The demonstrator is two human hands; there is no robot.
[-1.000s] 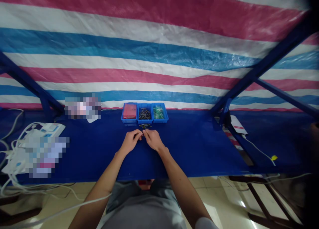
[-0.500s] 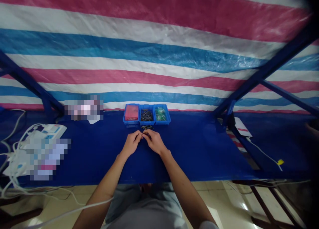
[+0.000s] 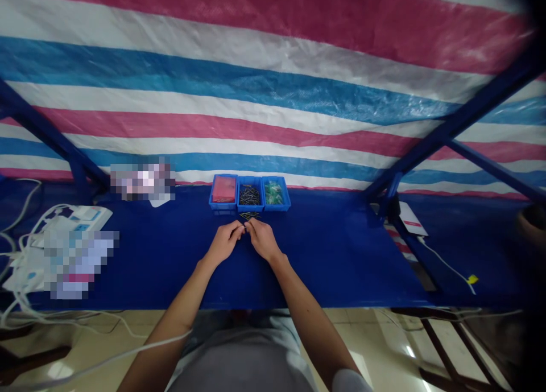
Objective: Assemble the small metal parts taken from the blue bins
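Observation:
My left hand (image 3: 224, 242) and my right hand (image 3: 263, 239) meet at the fingertips over the blue table (image 3: 333, 250). Both are closed in a pinch; whatever lies between the fingers is too small to make out. Just beyond them is a small pile of thin metal pieces, like screws or nails (image 3: 249, 215). Behind it, three blue bins stand side by side. The left one holds a stack of flat red pieces (image 3: 224, 188), the middle one many dark screw-like pieces (image 3: 249, 197), and the right one green and clear small pieces (image 3: 273, 193).
At the left lie a white power strip (image 3: 96, 215) and tangled white cables (image 3: 21, 284). A white boxy device (image 3: 412, 218) with a cable sits at the right, beyond a blue frame post (image 3: 390, 193). A striped tarp (image 3: 256, 113) hangs behind the table.
The view has shifted slightly. My hands stay together in nearly the same place, with the fingertips a little rearranged. The bins and the small pile look unmoved.

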